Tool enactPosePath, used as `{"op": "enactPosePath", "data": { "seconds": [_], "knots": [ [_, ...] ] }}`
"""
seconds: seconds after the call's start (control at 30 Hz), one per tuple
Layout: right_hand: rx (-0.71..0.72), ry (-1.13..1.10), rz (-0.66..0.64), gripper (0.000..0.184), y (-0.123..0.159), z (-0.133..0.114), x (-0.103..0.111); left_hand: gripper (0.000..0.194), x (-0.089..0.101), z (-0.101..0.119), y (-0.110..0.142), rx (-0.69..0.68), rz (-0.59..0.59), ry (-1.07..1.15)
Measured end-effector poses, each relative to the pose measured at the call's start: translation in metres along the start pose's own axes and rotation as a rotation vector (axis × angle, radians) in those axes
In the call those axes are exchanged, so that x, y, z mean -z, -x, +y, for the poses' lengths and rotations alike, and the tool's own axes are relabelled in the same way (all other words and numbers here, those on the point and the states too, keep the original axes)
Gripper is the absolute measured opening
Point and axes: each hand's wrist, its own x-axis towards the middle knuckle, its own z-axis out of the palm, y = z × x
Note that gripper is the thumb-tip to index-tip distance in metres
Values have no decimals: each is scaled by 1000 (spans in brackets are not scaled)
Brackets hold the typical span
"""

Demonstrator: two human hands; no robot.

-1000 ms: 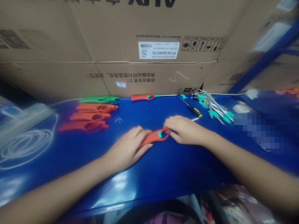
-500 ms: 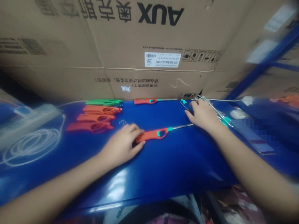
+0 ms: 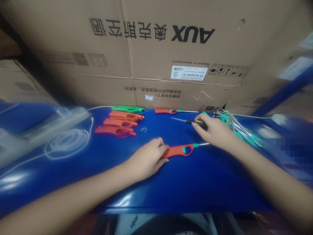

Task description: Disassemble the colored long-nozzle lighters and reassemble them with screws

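My left hand is closed round the handle end of a red long-neck lighter, which lies on the blue table with its metal tube pointing right. A screwdriver with a black and yellow handle is in the closed fingers of my right hand, its thin shaft pointing left. My right forearm and hand cover the tip of the lighter's tube. Left of the hands lie several small screws. Another red lighter rests at the back against the cardboard box.
Red lighter handles and a green one lie at the left. Metal tubes with green parts are heaped at the right. A coiled white cable and a power strip sit far left. A large cardboard box stands behind.
My right hand has picked up the screwdriver from the back of the table. My left hand still holds the red lighter. The whole view has shifted, so things appear further right.
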Motion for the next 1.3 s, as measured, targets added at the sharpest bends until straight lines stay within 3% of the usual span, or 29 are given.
{"op": "enactPosePath", "data": {
  "seconds": [0.1,0.23,0.43,0.57,0.73,0.9,1.03,1.17,1.3],
  "knots": [
    [136,-209,-105,20,5,-31,-12,32,-2,2,1,-24,12,-15],
    [250,-263,-170,20,2,-54,-32,31,-5,2,1,-50,42,-13],
    [275,-219,-173,21,-9,-61,-48,33,-4,3,2,-60,55,-1],
    [243,-328,-146,18,-8,-58,-47,36,-4,2,2,-60,64,38],
    [94,-619,10,21,1,-49,-30,39,-12,-2,0,-87,104,160],
    [-185,-1195,94,23,14,-40,-8,42,-23,-8,-5,-150,137,332],
    [-294,-1517,166,19,17,-32,-7,38,-25,-4,-8,-154,202,454],
    [-363,-1692,143,16,14,-22,-19,29,-24,2,-10,-34,294,738],
    [-442,-1753,70,13,13,-16,-26,26,-21,3,-14,195,216,1191]
  ]
}}
